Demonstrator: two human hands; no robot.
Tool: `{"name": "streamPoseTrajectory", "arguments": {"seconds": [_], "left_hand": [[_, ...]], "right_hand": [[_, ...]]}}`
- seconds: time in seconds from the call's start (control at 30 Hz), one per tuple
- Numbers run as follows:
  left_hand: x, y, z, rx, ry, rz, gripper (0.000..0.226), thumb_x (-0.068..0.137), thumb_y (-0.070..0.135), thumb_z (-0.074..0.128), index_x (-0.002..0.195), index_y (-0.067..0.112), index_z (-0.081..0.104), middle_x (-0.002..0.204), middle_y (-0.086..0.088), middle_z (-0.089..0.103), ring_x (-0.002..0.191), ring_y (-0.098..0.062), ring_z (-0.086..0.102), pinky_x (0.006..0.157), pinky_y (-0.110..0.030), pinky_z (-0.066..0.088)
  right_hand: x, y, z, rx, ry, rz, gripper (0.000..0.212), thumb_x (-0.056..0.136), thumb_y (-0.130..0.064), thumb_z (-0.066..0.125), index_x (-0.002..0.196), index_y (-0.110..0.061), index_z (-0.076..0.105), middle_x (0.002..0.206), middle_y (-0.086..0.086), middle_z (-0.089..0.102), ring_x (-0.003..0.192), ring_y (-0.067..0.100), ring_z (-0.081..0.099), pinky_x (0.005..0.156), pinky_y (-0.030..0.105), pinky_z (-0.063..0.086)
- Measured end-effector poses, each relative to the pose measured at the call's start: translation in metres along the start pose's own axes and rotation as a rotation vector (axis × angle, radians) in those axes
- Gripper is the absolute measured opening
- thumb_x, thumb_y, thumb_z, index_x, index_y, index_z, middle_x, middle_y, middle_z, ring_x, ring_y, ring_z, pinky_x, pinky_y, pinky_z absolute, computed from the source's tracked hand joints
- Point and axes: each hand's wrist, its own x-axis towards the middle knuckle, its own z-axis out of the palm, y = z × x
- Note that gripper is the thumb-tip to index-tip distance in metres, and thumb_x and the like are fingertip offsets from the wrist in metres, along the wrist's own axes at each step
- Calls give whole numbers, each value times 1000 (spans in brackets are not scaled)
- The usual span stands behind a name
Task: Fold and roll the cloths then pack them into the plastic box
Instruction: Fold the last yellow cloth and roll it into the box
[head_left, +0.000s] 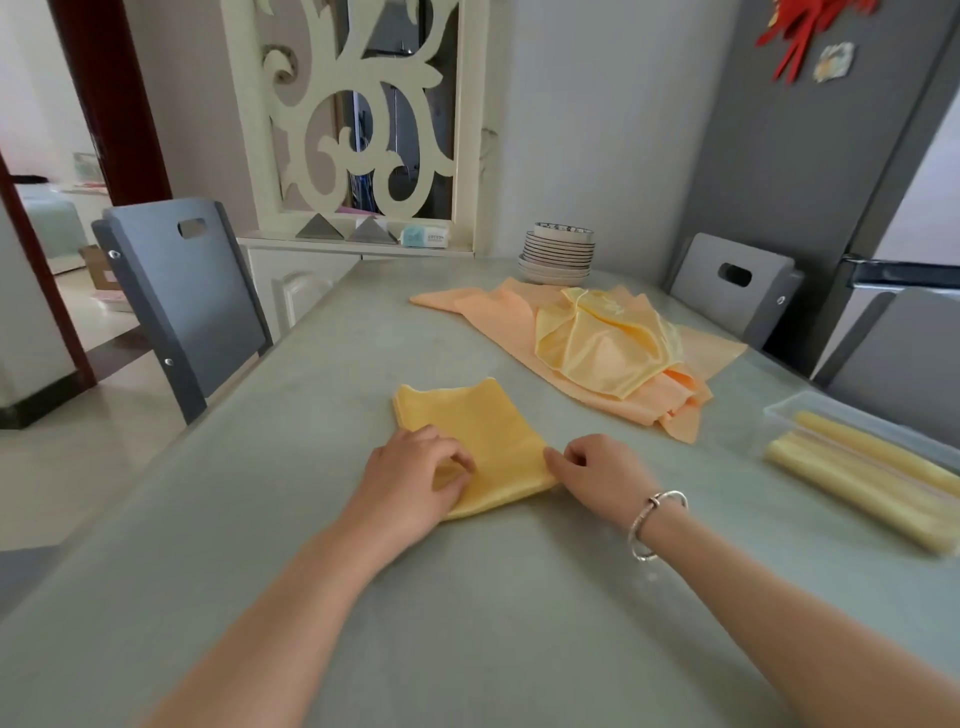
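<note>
Folded cloth (478, 441) sits mid-frame on the worktop (322, 364), near edge pinched by left hand (415, 475) and right hand (597, 475) (both curled). Roll should be started tight and level; box (795, 415) waits at right.

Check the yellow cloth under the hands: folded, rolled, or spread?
Folded, not yet rolled. The yellow cloth lies flat as a layered rectangle; the left hand and right hand pinch its near edge.

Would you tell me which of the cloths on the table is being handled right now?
The folded yellow cloth nearest the person: the left hand and right hand pinch its near edge. The loose pile beyond lies untouched.
</note>
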Motion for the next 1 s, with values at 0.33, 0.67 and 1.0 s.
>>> {"name": "streamPoseTrajectory", "arguments": {"seconds": [0.33,0.67,1.0], "left_hand": [[-9,-2,1,168,-30,-15,34,91,44,51,121,28,48,123,12,45,114,-16,40,96,-33,34],[-16,13,-10,-3,-78,107,19,78,49,64,85,36,53,90,17,51,90,-7,47,88,-29,36],[-18,6,-23,115,-74,40,13,73,29,60,84,31,54,88,16,56,81,-3,51,82,-25,32]], "right_hand": [[-16,6,-11,-30,-42,-522,28,78,-28,67,103,-29,55,107,-11,50,104,12,41,93,24,36],[-12,7,-5,-97,-7,-506,23,77,-4,57,93,-20,62,93,-7,61,93,14,52,86,32,43],[-17,4,-3,155,13,-367,16,82,-12,64,79,-27,59,80,-14,62,78,-3,56,70,3,37]]}}
